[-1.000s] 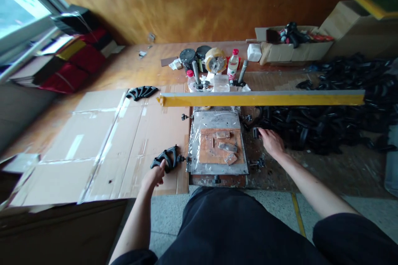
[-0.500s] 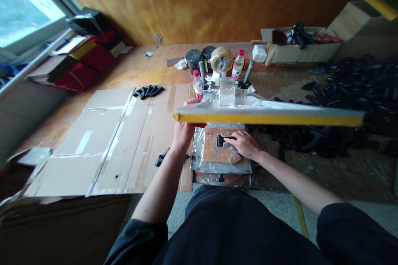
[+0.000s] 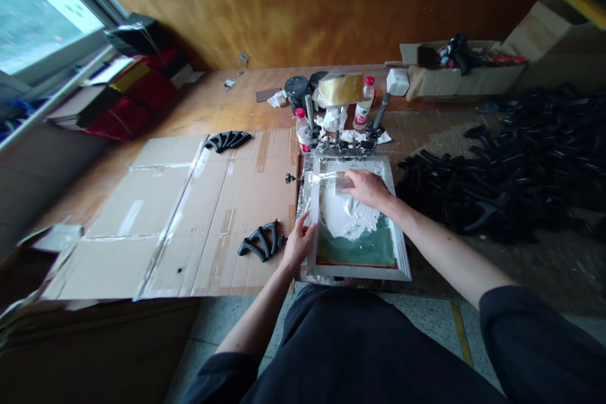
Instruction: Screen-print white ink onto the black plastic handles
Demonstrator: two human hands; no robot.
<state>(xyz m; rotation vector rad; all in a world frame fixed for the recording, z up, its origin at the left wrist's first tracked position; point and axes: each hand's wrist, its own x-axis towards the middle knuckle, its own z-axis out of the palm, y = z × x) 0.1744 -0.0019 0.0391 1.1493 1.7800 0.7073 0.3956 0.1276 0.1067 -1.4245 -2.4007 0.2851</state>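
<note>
A silk-screen frame (image 3: pixel 403 259) lies flat in front of me, with a green mesh and a smear of white ink (image 3: pixel 348 218) across its middle and upper part. My right hand (image 3: pixel 368 188) is closed on a squeegee (image 3: pixel 343 184) over the white ink, near the far end of the mesh. Part of the squeegee is hidden by the fingers. At the frame's left edge rests my left hand (image 3: pixel 300 240), thumb and forefinger apart. Just left of it, a black ribbed plastic part (image 3: pixel 260 242) lies on the cardboard (image 3: pixel 189 221). Whatever lies under the screen is hidden.
A second black part (image 3: pixel 228 141) sits farther back on the cardboard. A heap of black parts (image 3: pixel 478 183) spreads to the right. Behind the frame stand metal posts (image 3: pixel 380 112), a tape roll (image 3: pixel 341 88), bottles (image 3: pixel 364 103) and dark tubs (image 3: pixel 297 92). An open carton (image 3: pixel 466 81) is back right.
The raised screen frame has come down flat. My right hand has left the black part beneath it and now grips the squeegee on top. My left hand has moved down toward me along the frame's side.
</note>
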